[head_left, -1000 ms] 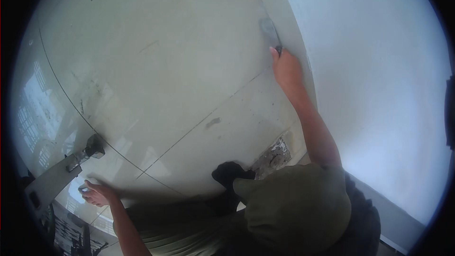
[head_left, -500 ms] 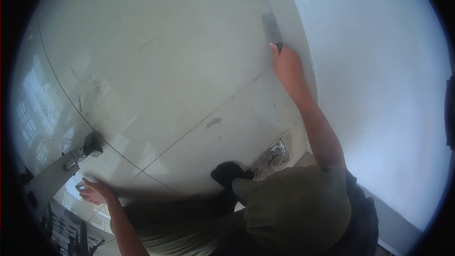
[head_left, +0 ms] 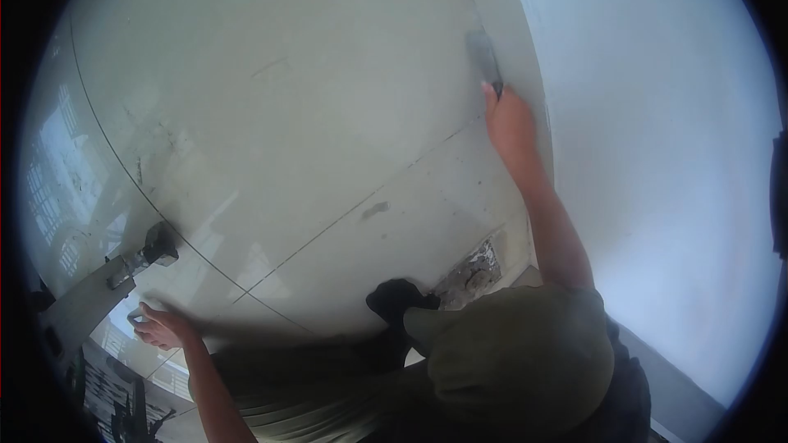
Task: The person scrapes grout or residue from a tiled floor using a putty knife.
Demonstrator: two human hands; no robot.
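My right hand (head_left: 510, 121) is closed on the dark handle of a flat scraper (head_left: 483, 54). The scraper's blade lies on the pale floor tile (head_left: 328, 98) by the seam along the base of the white wall (head_left: 648, 131). At the lower left, my left hand (head_left: 162, 327) has its fingers curled round a small pale object (head_left: 139, 313), which I cannot make out clearly.
A pale beam-like leg (head_left: 89, 303) with a dark block at its end (head_left: 161, 244) stands on the left. My dark shoe (head_left: 398, 299) is beside a rough, broken patch (head_left: 474, 275) in the floor. A patterned dark item lies at the lower left.
My right hand and the scraper have shifted slightly right and down, along the wall's base. My left hand has barely moved, still closed round the small object.
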